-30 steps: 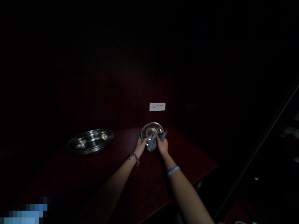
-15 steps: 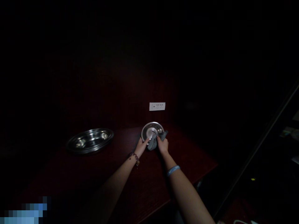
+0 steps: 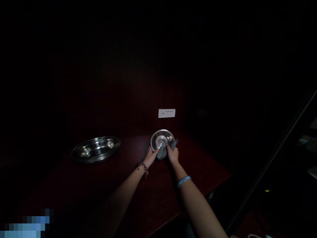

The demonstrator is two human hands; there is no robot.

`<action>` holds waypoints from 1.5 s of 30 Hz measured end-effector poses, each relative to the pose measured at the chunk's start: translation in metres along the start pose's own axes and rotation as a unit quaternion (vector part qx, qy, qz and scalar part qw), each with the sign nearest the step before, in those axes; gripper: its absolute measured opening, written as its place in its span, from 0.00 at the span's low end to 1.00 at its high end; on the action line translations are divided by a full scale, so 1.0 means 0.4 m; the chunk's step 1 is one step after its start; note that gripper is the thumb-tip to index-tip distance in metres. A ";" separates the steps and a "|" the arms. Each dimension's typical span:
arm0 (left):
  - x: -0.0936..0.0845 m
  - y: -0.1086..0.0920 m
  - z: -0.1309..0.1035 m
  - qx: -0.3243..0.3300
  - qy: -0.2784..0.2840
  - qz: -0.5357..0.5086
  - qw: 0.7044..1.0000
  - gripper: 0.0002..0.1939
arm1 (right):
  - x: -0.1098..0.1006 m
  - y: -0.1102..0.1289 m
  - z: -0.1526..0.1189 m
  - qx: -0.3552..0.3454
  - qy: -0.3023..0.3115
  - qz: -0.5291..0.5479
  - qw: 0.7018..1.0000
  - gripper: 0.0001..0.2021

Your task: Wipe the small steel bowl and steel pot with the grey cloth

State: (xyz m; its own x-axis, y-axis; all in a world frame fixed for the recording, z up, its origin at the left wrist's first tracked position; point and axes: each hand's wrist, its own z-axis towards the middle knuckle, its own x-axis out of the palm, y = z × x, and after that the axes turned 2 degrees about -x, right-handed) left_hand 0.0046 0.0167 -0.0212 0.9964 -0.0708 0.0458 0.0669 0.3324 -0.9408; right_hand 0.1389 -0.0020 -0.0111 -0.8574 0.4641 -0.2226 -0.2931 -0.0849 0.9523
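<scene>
A small shiny metal bowl (image 3: 158,140) is tilted toward me above the dark red table. My left hand (image 3: 151,157) grips its lower left rim, thumb on the near edge and the other fingers hidden behind. A grey cloth (image 3: 162,152) is bunched in my right hand (image 3: 173,154), whose thumb presses it over the bowl's lower right rim. Part of the cloth sticks out to the right of that hand. The right fingers under the bowl do not show.
A large metal basin (image 3: 96,149) sits on the table (image 3: 138,198) at the left. On the wall behind the bowl is a white power socket (image 3: 166,113). The table's edge runs along the right, with a dark slanted frame beyond. Much of the scene is too dark to make out.
The bowl has shifted very slightly to the right, and my left thumb sits a little lower on its rim. My right hand and the cloth look almost the same.
</scene>
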 end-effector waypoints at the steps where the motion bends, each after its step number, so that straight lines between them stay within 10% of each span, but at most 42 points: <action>1: 0.000 -0.001 0.000 0.000 -0.003 -0.002 1.000 0.30 | 0.000 0.000 0.000 0.000 0.001 0.002 1.000 0.17; 45: -0.006 0.006 0.003 0.014 -0.014 -0.022 1.000 0.30 | 0.003 0.004 -0.004 -0.013 0.001 0.003 1.000 0.16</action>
State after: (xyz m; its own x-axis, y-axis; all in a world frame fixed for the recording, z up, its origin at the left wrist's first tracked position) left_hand 0.0024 0.0188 -0.0230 0.9934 -0.0608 0.0970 0.1124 0.3563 -0.9276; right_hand 0.1369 -0.0029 -0.0101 -0.8598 0.4620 -0.2174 -0.2989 -0.1101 0.9479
